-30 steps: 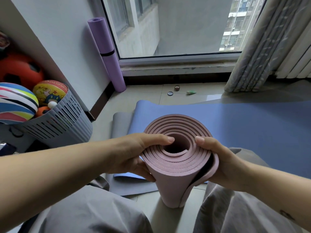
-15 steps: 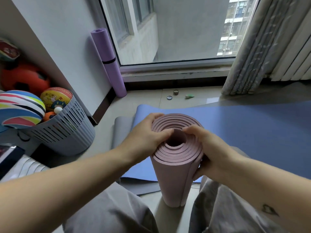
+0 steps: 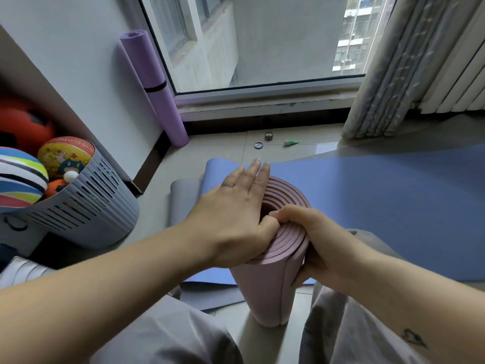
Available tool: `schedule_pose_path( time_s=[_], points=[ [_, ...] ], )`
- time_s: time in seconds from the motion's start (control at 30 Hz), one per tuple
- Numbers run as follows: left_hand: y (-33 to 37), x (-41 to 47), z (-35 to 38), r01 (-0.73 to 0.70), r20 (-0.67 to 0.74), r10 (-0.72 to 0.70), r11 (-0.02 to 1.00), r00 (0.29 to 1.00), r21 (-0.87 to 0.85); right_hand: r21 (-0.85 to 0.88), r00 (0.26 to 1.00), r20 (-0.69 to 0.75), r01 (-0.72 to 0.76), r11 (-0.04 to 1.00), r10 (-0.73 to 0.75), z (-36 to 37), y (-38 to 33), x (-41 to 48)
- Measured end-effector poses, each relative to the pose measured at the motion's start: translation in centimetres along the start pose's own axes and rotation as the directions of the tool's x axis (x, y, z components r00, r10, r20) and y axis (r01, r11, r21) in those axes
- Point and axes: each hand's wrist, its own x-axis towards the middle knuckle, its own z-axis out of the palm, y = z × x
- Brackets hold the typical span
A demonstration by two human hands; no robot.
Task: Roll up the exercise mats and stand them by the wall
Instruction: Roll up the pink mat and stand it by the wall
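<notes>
A rolled pink mat (image 3: 265,292) stands upright on the floor between my knees. My left hand (image 3: 236,214) lies flat over the top of the roll, fingers stretched out and thumb at the core. My right hand (image 3: 312,243) grips the roll's right rim, thumb and forefinger pinching the inner layers. Behind the roll a blue mat (image 3: 380,203) lies unrolled on the floor over a grey mat (image 3: 183,203). A purple rolled mat (image 3: 154,88) with a black strap leans in the corner by the window.
A grey slatted basket (image 3: 86,214) full of balls stands at the left against the wall. Small bits (image 3: 269,140) lie on the tiles under the window. A curtain (image 3: 388,74) and a radiator hang at the right.
My left hand has opened from gripping the rim and spread flat across the roll's top. My right hand has slid its fingers into the inner layers. The roll looks tighter.
</notes>
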Motion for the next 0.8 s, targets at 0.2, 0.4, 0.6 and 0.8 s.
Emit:
schedule_pose_path(
  time_s=[0.2, 0.4, 0.6, 0.8],
  points=[
    [0.6, 1.2, 0.1, -0.038, 0.019, 0.039, 0.996, 0.999, -0.078, -0.057, 1.000, 0.027, -0.004, 0.998, 0.005, -1.3, -0.3, 0.9],
    [0.2, 5.5, -0.3, -0.013, -0.013, 0.012, 0.992, 1.000, -0.125, -0.152, 0.998, 0.007, -0.055, 0.987, 0.057, -3.3, -1.6, 3.7],
    [2.3, 3.6, 2.3, -0.383, -0.685, 0.029, 0.845, 0.728, -0.372, -0.146, 0.998, -0.030, -0.051, 0.988, 0.047, -5.0, -1.5, 2.7],
    [4.5, 0.0, 2.5, -0.136, -0.426, 0.038, 0.970, 0.904, -0.200, -0.149, 0.999, -0.044, -0.017, 0.989, 0.011, -4.6, -1.3, 1.3]
  ],
)
